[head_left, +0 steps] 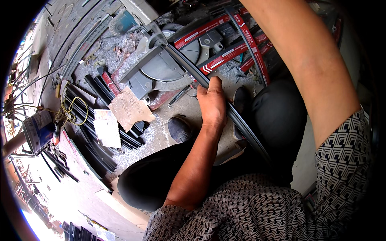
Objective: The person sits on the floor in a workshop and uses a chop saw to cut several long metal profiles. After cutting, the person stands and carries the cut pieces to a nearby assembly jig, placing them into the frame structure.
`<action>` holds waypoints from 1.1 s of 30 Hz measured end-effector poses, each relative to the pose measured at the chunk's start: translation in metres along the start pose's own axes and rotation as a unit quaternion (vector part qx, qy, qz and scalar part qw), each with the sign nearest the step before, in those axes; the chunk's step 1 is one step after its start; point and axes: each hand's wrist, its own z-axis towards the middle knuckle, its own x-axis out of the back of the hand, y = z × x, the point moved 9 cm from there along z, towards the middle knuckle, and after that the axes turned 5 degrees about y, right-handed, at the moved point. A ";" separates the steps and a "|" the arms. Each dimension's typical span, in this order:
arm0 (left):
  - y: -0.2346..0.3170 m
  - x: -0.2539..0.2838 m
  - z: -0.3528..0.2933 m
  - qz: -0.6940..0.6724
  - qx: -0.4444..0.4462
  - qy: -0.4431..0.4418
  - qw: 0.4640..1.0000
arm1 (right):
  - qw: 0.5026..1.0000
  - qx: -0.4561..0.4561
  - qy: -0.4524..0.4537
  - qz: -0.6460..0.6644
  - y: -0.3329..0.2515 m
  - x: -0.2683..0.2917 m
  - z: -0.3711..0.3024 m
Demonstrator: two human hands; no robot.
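Your left hand point(212, 102) holds a long black bar point(246, 127).

On the left, black strips point(97, 90) lie near a torn brown card point(129, 107); next comes the grey saw point(167, 70), with the bar's far end over it. Your fingers wrap the bar about halfway, and its near end runs by your right knee point(277, 112). It looks light and stiff, maybe slippery and easy to scratch, so that middle spot seems good to hold. Far right are red-marked strips point(251, 44). Your right hand is out of sight (only the arm point(309, 60) shows), so I can't tell its grip.
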 end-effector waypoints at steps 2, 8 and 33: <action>0.000 -0.001 -0.001 0.003 0.003 0.003 1.000 | 1.000 -0.005 0.004 -0.002 0.000 0.003 -0.003; 0.002 0.000 -0.001 -0.006 0.007 0.006 1.000 | 0.999 -0.016 0.018 -0.022 -0.006 0.003 -0.016; 0.000 -0.005 0.000 -0.030 0.016 -0.022 0.999 | 1.000 -0.013 0.018 -0.013 -0.006 0.004 -0.025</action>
